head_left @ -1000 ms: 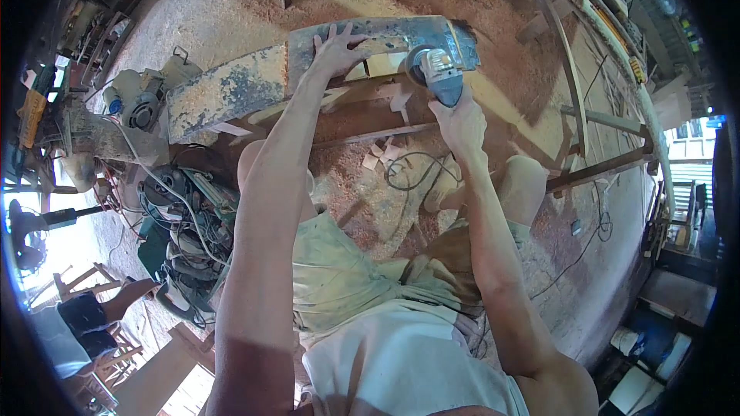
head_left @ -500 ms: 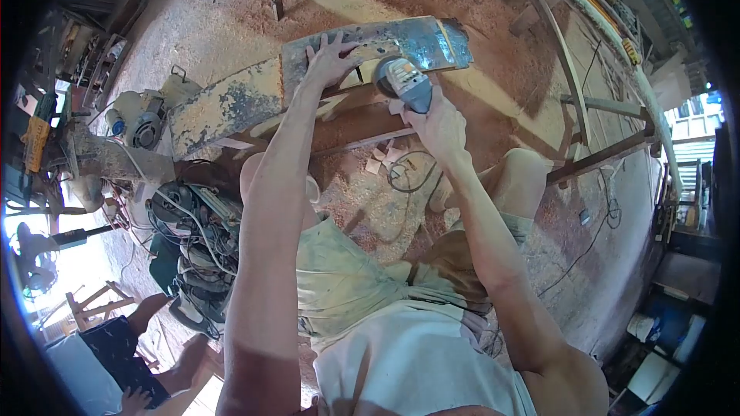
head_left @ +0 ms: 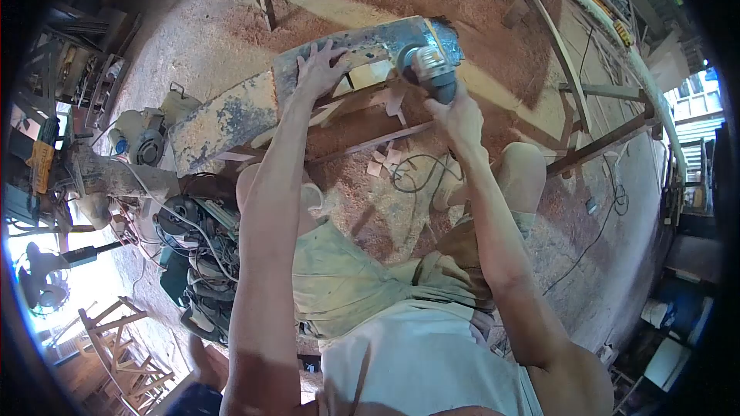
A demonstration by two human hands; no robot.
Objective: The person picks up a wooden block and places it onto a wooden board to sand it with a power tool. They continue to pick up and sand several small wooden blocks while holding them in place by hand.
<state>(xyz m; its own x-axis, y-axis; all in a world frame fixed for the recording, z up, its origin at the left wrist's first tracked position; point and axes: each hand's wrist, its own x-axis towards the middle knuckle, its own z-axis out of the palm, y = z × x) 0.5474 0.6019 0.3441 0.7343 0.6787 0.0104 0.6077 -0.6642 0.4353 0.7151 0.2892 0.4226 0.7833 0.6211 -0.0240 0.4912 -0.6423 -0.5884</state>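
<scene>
My right hand (head_left: 460, 118) is wrapped round the body of an angle grinder (head_left: 432, 68), whose round disc lies over the right part of a dark, scuffed board (head_left: 378, 35). My left hand (head_left: 320, 71) lies on the same board, left of the grinder, with its fingers spread. Between the hands, a pale piece of wood (head_left: 371, 74) shows at the board's near edge. Whether the disc touches the wood cannot be made out.
A paint-worn plank (head_left: 227, 119) extends to the left of the board. Power tools and tangled cords (head_left: 199, 235) lie at my left. A looped cable (head_left: 416, 174) and wood offcuts (head_left: 383, 159) rest on the dusty floor. Wooden beams (head_left: 605, 150) stand at right.
My right hand has moved the grinder to the right along the board and turned it. The left hand stays on the board. A person at lower left has mostly gone out of view.
</scene>
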